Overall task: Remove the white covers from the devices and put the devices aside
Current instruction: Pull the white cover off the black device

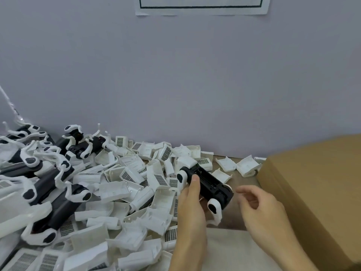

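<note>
A: What does the left hand (190, 200) hold?

B: A black device (207, 185) with white rounded end pieces. The fingers are curled round its near side and the thumb (195, 180) lies across the top. The device is lifted above the bench (230, 222), tilted, its far end toward the wall (175, 75).

A: And the right hand (259, 208)?

B: It hangs just right of the device, apart from it. Its fingers are loosely curled and grip nothing.

A: Where are the white covers?

B: A loose heap of white covers (136, 192) spreads over the bench left of the hands and back to the wall. Several lie open side up; some show a grey mesh patch. A few single covers (226, 164) lie apart, near the wall on the right.

A: Other devices?

B: A pile of devices (45, 178) fills the far left, black bodies with white arms, overlapping one another.

A: What stands on the right?

B: A brown cardboard box (316, 192), close beside the right hand. A sheet of paper (201, 5) is fixed high on the wall.
</note>
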Available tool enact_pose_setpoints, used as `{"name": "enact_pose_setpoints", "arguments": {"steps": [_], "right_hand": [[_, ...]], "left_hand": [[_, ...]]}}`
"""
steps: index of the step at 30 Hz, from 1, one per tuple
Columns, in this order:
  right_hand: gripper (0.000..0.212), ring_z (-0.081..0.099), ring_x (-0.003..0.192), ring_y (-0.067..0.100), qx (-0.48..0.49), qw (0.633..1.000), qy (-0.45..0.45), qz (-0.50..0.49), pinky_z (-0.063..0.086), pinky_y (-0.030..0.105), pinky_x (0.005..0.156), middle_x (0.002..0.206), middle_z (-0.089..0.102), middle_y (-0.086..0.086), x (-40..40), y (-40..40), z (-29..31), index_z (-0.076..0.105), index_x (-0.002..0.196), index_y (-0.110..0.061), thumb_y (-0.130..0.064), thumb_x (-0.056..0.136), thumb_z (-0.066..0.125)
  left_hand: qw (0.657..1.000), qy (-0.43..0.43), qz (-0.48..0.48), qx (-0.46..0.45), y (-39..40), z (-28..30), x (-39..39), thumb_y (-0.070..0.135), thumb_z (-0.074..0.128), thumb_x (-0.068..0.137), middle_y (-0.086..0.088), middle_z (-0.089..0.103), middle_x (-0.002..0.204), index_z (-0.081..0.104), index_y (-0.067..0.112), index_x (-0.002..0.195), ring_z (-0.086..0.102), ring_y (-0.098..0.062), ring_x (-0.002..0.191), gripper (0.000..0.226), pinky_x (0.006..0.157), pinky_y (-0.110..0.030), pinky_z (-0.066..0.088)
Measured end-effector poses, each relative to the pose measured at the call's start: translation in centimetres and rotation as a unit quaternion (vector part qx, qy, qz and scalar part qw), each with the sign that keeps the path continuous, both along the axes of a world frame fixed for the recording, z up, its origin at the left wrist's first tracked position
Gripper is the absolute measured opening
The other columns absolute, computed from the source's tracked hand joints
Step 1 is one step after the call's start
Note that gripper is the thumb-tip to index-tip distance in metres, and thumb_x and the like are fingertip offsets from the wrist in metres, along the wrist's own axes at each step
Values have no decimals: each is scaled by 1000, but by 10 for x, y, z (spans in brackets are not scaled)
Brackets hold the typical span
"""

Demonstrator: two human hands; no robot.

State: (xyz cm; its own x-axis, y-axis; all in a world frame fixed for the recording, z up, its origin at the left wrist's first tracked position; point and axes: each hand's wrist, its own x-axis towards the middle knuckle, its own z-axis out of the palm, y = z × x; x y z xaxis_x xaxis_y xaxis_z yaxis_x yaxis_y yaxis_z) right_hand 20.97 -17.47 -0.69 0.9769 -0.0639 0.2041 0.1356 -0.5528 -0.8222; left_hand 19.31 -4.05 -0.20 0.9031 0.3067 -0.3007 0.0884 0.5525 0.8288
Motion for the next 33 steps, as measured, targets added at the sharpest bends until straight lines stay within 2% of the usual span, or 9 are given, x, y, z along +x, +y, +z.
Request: {"name": "enact_pose_setpoints", "arguments": {"steps": [3,7,9,15,20,25,27,30,33], "right_hand": [[37,60,82,-1,-110,992,38,51,39,8,63,95,66,-15,34,-3,7,66,96,-39,-5,93,53],[32,52,104,15,-280,957,9,69,44,28,83,118,55,-7,78,2,10,59,118,-28,-7,93,58],[30,44,109,15,-389,916,-4,94,43,31,83,121,45,-10,90,6,5,53,115,-31,-13,92,60],[4,44,109,14,-435,884,-56,165,43,37,93,110,47,-12,105,18,-5,57,101,-29,-30,97,58],[14,60,90,19,-12,998,-56,15,46,32,71,94,63,-5,91,21,4,53,102,-25,-32,106,42],[26,60,74,16,417,904,61,-70,46,31,63,93,65,7,46,13,17,65,111,-9,-15,106,40],[24,59,62,14,453,887,88,-33,42,31,60,78,64,5,18,10,18,70,97,-11,-15,101,47],[16,72,75,17,360,927,102,21,56,37,69,87,75,5,-14,9,9,72,105,-18,-29,95,64],[35,69,75,12,239,968,72,-30,50,14,57,91,72,4,-22,5,-3,63,116,-25,-21,84,78]], "left_hand": [[997,5,-25,-74,0,5,-2,32,57,99,-12,78,100,73,13,106,75,-27,90,26,82,-41,53],[982,16,-36,-186,1,16,-7,28,54,99,-13,74,77,72,3,105,69,-28,73,31,39,-18,45],[977,17,-18,-213,2,22,-8,24,53,101,-15,71,77,65,0,118,66,-26,65,32,37,-20,48],[975,0,-28,-219,4,14,-7,23,55,100,-17,68,89,68,1,111,63,-34,89,28,36,-13,42],[977,6,-32,-210,3,9,-2,17,56,100,-22,65,95,63,-2,115,61,-36,89,25,59,-34,60],[985,3,-35,-167,-1,7,-5,20,56,100,-19,67,95,66,3,109,64,-40,94,22,38,-20,49],[991,-12,-36,-131,-5,4,-4,19,55,101,-17,69,90,68,4,103,67,-35,84,20,48,-28,57],[995,-26,-59,-73,-8,0,-3,23,53,101,-12,76,97,69,8,110,72,-26,82,23,61,-33,60],[997,-34,-70,-13,-10,-6,-4,27,52,102,-4,79,99,71,18,111,75,-20,92,23,74,-34,58]]}}
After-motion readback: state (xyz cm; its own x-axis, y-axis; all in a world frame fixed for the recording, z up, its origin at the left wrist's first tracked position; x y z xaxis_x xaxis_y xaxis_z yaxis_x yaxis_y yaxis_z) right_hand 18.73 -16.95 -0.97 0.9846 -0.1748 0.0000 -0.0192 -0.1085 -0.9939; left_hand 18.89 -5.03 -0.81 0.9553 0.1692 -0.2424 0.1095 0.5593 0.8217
